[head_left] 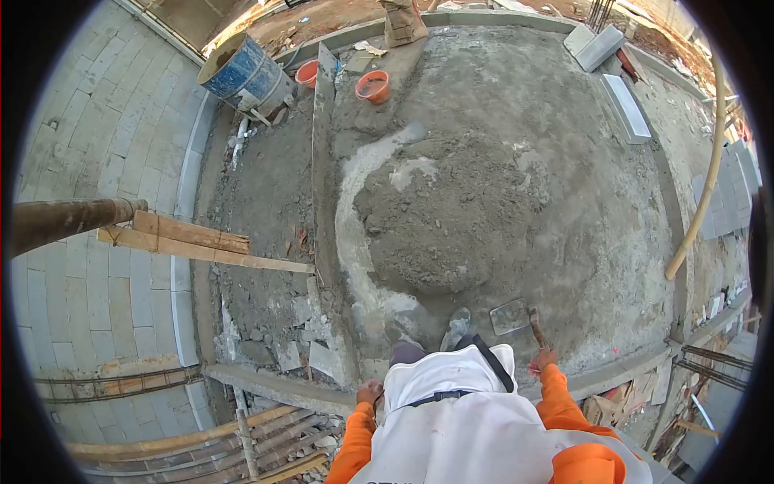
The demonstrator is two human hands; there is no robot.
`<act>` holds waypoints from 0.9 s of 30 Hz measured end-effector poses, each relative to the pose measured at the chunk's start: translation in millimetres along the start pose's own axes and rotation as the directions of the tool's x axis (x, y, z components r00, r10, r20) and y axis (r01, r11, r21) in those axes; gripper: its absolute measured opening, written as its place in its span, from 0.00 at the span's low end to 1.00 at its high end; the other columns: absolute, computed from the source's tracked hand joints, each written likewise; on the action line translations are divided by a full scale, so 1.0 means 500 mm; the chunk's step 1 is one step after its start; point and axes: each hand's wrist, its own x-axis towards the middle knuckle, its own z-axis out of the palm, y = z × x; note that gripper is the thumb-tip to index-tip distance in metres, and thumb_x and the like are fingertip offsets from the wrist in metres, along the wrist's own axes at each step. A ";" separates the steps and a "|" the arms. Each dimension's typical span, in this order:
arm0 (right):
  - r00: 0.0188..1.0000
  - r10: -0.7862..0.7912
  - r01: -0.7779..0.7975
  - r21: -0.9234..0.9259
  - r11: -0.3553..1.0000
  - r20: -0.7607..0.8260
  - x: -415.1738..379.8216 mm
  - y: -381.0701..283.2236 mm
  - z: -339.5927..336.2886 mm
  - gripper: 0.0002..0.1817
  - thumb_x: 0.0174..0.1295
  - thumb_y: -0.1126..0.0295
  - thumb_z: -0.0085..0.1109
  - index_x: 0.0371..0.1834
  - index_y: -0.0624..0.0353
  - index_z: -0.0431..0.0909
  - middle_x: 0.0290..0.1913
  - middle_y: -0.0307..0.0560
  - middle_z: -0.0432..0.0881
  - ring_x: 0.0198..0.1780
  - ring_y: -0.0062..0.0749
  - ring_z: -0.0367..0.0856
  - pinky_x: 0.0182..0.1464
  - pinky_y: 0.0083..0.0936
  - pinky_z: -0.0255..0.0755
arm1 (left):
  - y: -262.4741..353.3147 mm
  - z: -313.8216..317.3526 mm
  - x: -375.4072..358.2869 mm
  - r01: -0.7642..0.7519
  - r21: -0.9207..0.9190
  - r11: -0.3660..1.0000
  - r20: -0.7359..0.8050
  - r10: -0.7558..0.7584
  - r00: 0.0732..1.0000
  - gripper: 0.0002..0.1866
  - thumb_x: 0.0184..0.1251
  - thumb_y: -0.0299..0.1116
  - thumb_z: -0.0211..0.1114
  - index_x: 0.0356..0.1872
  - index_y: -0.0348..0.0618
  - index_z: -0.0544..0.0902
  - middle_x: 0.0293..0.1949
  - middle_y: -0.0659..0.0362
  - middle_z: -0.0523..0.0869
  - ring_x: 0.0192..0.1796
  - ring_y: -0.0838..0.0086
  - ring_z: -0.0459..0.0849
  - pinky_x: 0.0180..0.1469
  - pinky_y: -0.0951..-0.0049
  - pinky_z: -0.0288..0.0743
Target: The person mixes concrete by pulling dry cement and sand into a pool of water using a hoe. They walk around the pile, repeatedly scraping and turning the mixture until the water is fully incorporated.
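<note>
My right hand (545, 360) is closed around the wooden handle (538, 329) of a hoe. The hoe's flat metal blade (509, 317) rests on the concrete floor, just right of my shoe (457, 324). My left hand (370, 392) hangs beside the white cloth at my waist, apart from the hoe; its fingers are too small and partly hidden to read. In front of my feet lies a broad heap of grey mortar mix (451, 214), with a paler powdery streak (355, 218) along its left side.
A low wall (324, 161) borders the floor on the left, with planks (210, 250) resting against it. Farther off are a blue drum (250, 73), an orange tub (373, 86) and a sack (403, 22). White-topped blocks (626, 109) and a bent pole (703, 194) are on the right.
</note>
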 end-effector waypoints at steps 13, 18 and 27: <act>0.997 -0.017 0.005 -0.145 0.989 -0.082 0.021 -0.062 -0.017 0.17 0.70 0.59 0.45 0.58 0.52 0.60 0.32 0.52 0.77 0.23 0.40 0.80 0.19 0.43 0.75 | 0.078 -0.002 -0.047 0.133 -0.322 0.937 -0.036 -0.153 0.988 0.08 0.68 0.27 0.62 0.45 0.40 0.80 0.30 0.61 0.85 0.28 0.78 0.81 0.30 0.75 0.78; 0.991 -0.092 0.060 -0.293 0.954 -0.097 0.059 -0.070 -0.034 0.17 0.70 0.60 0.45 0.54 0.59 0.65 0.32 0.54 0.79 0.24 0.41 0.82 0.16 0.39 0.76 | -0.003 0.028 -0.148 0.237 -0.299 0.924 -0.098 -0.277 0.956 0.09 0.67 0.27 0.62 0.46 0.40 0.80 0.31 0.59 0.85 0.28 0.75 0.84 0.29 0.73 0.80; 0.975 -0.196 0.137 -0.406 0.904 -0.107 0.060 -0.098 -0.039 0.17 0.70 0.59 0.46 0.49 0.63 0.69 0.30 0.55 0.80 0.23 0.40 0.82 0.18 0.35 0.78 | -0.003 0.108 -0.299 0.393 -0.141 0.908 -0.130 -0.411 0.902 0.08 0.65 0.31 0.64 0.43 0.43 0.83 0.37 0.57 0.87 0.35 0.72 0.86 0.39 0.70 0.80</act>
